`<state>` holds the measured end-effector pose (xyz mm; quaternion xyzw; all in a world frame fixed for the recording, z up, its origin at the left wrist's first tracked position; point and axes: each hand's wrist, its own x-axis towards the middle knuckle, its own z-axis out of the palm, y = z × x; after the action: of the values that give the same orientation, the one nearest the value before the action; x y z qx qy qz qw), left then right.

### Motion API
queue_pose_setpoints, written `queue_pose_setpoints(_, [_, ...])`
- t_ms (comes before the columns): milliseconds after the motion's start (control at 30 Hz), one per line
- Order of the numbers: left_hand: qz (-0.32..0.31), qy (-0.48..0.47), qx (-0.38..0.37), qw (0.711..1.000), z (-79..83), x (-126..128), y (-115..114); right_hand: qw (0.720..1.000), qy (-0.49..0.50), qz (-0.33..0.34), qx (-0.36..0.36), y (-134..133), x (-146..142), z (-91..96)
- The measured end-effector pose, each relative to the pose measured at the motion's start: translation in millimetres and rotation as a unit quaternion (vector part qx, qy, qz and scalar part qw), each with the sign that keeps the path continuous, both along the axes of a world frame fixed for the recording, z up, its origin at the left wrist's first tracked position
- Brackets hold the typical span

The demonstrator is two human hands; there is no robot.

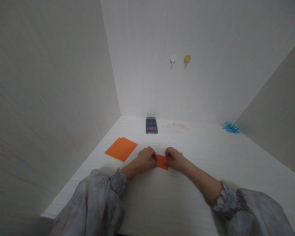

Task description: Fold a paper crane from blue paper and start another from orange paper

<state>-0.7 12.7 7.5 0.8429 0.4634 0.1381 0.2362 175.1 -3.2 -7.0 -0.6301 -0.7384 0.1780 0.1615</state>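
Note:
A small folded piece of orange paper (162, 161) is held between my two hands, low over the white tabletop. My left hand (147, 158) pinches its left edge, fingers closed. On the opposite edge my right hand (174, 158) grips the paper, with the thumb lying over its face. To the left of my left hand lie larger orange paper sheets (121, 149), slightly fanned at the top corner. The finer folds of the held piece are too small to make out.
Near the back wall lies a dark, blurred-out flat object (151, 126). Several blue folded paper pieces (230, 127) sit in the far right corner. A white hook (172, 59) and a yellow hook (187, 59) are on the back wall (147, 82). Side walls enclose the white tabletop (186, 196).

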Motion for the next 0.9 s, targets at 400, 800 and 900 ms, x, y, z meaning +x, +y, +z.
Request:
queue_pose_setpoints(400, [-0.053,-0.032,-0.050,0.997,-3.5,-9.1,7.5,1.000,0.019,0.001,0.002,-0.8,1.9,-1.1])
queue_pose_setpoints(800, [0.018,0.008,0.004,1.000,-6.6,0.0,3.9,1.000,0.025,-0.003,-0.007,-0.9,-2.0,0.7])
queue_pose_setpoints(900, [0.031,0.008,0.010,0.999,-6.3,1.3,2.5,1.000,0.028,0.004,-0.007,-0.5,-2.2,1.4])
